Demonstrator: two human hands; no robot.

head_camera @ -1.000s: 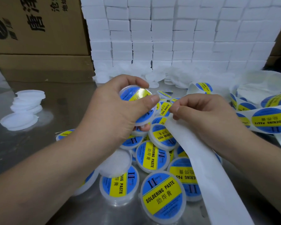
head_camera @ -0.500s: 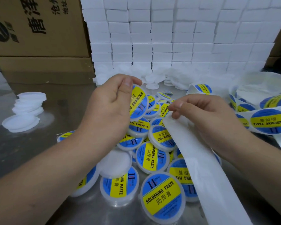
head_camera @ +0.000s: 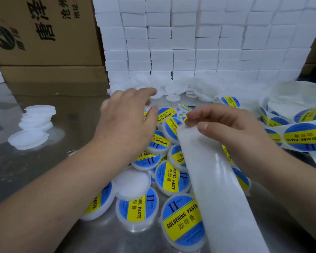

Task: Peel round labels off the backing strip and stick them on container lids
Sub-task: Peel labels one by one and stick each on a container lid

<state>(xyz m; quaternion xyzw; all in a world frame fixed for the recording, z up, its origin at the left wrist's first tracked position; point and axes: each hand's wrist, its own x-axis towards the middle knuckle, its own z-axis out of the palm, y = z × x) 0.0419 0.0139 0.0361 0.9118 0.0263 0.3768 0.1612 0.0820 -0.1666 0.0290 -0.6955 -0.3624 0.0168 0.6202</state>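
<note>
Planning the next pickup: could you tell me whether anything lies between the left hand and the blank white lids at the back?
Nothing visible does. The open left hand has its fingers at the edge of the blank lids; labelled lids lie beneath it.

The fingertips [head_camera: 150, 92] of the left grip [head_camera: 124, 125] are being smeared by motion blur, so contact with the white lids [head_camera: 172, 97] beyond cannot be told. Several labelled lids [head_camera: 182, 218] are being covered by the left forearm [head_camera: 62, 189] and the backing strip [head_camera: 217, 179], which is being cut off at the bottom edge. The cardboard box [head_camera: 44, 33] is being cropped at the top and left.
</note>
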